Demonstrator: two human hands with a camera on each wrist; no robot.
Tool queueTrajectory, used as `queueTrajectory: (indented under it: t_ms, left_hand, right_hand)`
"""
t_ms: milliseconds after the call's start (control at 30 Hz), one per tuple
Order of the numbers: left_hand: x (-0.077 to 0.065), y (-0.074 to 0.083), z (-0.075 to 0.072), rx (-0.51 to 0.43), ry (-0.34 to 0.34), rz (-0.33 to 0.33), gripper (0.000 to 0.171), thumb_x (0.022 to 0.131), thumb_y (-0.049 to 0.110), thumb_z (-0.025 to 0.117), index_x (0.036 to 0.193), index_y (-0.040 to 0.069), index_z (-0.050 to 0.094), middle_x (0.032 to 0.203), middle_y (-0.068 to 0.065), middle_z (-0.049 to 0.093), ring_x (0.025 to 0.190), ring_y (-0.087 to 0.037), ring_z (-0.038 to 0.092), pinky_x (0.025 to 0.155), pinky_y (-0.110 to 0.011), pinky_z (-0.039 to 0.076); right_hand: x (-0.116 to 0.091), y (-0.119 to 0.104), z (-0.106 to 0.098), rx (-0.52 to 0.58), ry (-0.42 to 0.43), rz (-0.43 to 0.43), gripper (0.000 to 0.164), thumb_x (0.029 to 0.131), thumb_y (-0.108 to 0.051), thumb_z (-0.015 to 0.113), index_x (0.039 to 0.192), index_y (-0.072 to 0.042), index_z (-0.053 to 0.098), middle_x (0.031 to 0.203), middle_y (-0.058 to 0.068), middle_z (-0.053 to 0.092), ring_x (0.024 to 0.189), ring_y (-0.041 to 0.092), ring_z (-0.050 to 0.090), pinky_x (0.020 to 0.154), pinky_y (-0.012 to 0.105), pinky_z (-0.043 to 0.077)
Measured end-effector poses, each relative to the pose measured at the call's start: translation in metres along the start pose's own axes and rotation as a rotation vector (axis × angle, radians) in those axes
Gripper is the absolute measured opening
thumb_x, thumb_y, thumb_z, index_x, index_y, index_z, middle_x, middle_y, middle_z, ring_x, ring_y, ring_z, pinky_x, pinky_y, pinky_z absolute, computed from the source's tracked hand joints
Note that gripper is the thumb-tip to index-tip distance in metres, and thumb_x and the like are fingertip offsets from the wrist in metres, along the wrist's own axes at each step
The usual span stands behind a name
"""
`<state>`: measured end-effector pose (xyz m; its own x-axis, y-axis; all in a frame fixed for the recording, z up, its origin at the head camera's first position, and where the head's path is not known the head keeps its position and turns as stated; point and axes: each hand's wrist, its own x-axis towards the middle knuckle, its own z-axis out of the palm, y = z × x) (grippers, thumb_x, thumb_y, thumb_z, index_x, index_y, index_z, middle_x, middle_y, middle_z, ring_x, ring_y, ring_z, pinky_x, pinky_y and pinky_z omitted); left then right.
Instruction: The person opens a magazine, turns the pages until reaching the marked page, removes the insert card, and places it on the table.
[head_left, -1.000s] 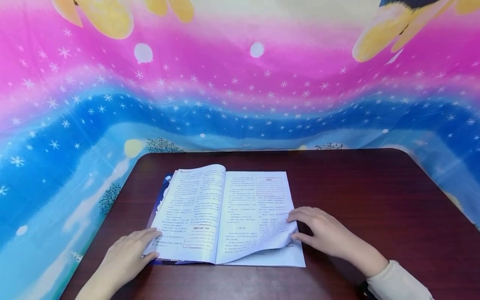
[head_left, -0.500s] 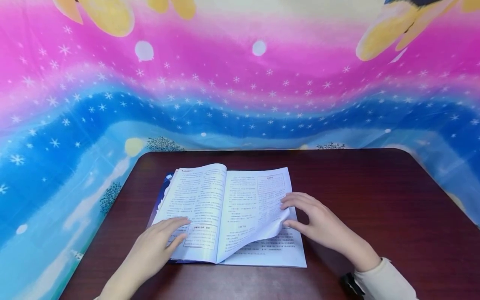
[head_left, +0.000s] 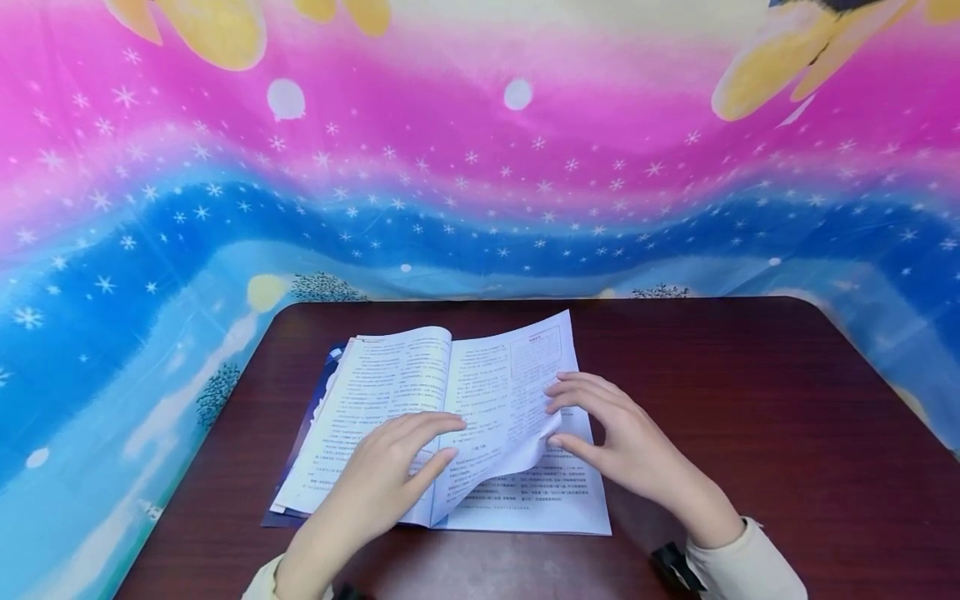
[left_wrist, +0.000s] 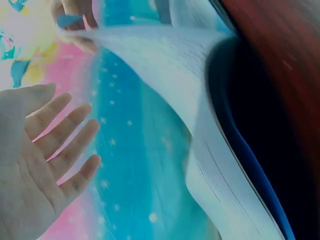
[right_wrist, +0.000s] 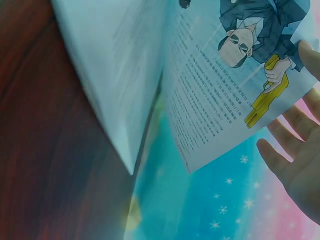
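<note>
An open magazine [head_left: 397, 367] lies on the table, pages of printed text facing up. My right hand [head_left: 630, 442] pinches the outer edge of a right-hand page [head_left: 487, 383], thumb on one side and fingers on the other. That page is lifted and curls away from the sheet beneath. In the right wrist view, the raised page's underside [right_wrist: 200, 100] carries a cartoon of a suited figure. My left hand [head_left: 397, 467] hovers over the left page near the spine, fingers extended and holding nothing, as the left wrist view also shows.
A dark reddish-brown table [head_left: 735, 400] with rounded far corners bears the magazine. Behind and beside it hangs a pink and blue backdrop cloth [head_left: 420, 158] with snowflakes. The magazine's dark blue cover [head_left: 318, 400] peeks out at its left edge.
My left hand has left the magazine's left edge and moved right toward the spine. My right hand has drawn the page's edge up and leftward, exposing more of the sheet beneath.
</note>
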<state>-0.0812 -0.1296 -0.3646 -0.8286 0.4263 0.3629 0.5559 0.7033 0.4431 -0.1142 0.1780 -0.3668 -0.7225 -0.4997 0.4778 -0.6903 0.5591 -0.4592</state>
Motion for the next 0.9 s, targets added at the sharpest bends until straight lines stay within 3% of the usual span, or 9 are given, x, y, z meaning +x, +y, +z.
queueTrajectory:
  t_ms: [367,600,900]
  left_hand:
    - [0.017,0.028,0.013,-0.099,-0.002,0.138,0.044,0.092,0.043,0.069,0.131,0.024,0.063,0.128,0.015,0.062,0.119,-0.005,0.057,0.098,-0.037,0.049]
    - [0.021,0.035,0.020,-0.109,0.030,0.210,0.048,0.090,0.040,0.073,0.133,0.021,0.061,0.125,0.011,0.064,0.115,-0.006,0.059,0.096,-0.032,0.050]
    - [0.020,0.036,0.022,-0.078,0.031,0.229,0.049,0.088,0.032,0.077,0.133,0.021,0.061,0.121,0.009,0.067,0.110,-0.007,0.062,0.094,-0.030,0.050]
  right_hand:
    - [0.008,-0.014,0.001,-0.014,0.016,0.008,0.035,0.080,-0.025,0.085,0.110,-0.022,0.067,0.126,-0.007,0.063,0.134,0.020,0.045,0.110,0.043,0.034]
    - [0.009,-0.018,0.001,-0.015,0.036,-0.025,0.035,0.080,-0.024,0.084,0.110,-0.021,0.067,0.127,-0.005,0.063,0.133,0.023,0.046,0.107,0.049,0.037]
    - [0.007,-0.023,0.000,-0.037,0.020,-0.011,0.035,0.088,-0.042,0.075,0.114,-0.020,0.067,0.130,-0.007,0.061,0.136,0.020,0.043,0.111,0.045,0.034]
